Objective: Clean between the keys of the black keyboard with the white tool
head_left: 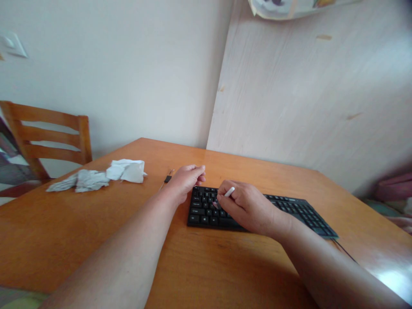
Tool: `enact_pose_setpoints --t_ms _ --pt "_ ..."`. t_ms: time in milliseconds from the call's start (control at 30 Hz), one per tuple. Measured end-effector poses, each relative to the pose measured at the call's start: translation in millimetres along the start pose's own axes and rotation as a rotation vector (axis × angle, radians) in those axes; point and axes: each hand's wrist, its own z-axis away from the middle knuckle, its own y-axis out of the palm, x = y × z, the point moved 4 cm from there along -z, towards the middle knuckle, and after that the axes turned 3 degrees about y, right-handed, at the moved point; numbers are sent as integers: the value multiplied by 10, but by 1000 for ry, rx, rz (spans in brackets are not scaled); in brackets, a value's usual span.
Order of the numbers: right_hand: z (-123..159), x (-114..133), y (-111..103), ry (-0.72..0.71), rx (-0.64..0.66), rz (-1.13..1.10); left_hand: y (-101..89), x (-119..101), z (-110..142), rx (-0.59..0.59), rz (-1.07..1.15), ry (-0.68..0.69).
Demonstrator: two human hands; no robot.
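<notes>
A black keyboard [206,220] lies on the wooden table, its left part in front of me. My right hand [246,206] is closed around a slim white-handled brush [229,192]. The handle's rounded end sticks up above the fingers, and a small pinkish-grey tip points down at the left-hand keys. This hand covers the middle of the keyboard. My left hand [188,180] is at the keyboard's upper left corner, with its fingers curled and thumb against them. Whether anything is between those fingers is hidden.
Crumpled white tissues [125,170] and greyish ones [92,180] lie on the table's left side. A small black clip-like item [168,178] is beside my left wrist. The keyboard's cable [344,250] runs off right. A wooden chair [53,135] stands at left; walls rise behind the table.
</notes>
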Motion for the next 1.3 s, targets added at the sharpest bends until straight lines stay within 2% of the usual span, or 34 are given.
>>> enact_pose_setpoints --t_ms 300,433,633,900,1100,1300 --pt "28 51 -53 -14 69 22 6 -5 -3 1 -9 2" --pt "33 73 -72 25 85 15 11 -3 -9 0 -8 8" --pt "42 98 -66 90 95 -35 7 -3 -9 1 -14 16" --pt "55 98 -59 81 95 -122 8 3 -10 7 -26 23" --pt "62 124 -42 82 156 -147 10 -1 -19 10 -35 26" --pt "53 34 -35 127 182 -368 22 -42 19 12 -37 40"
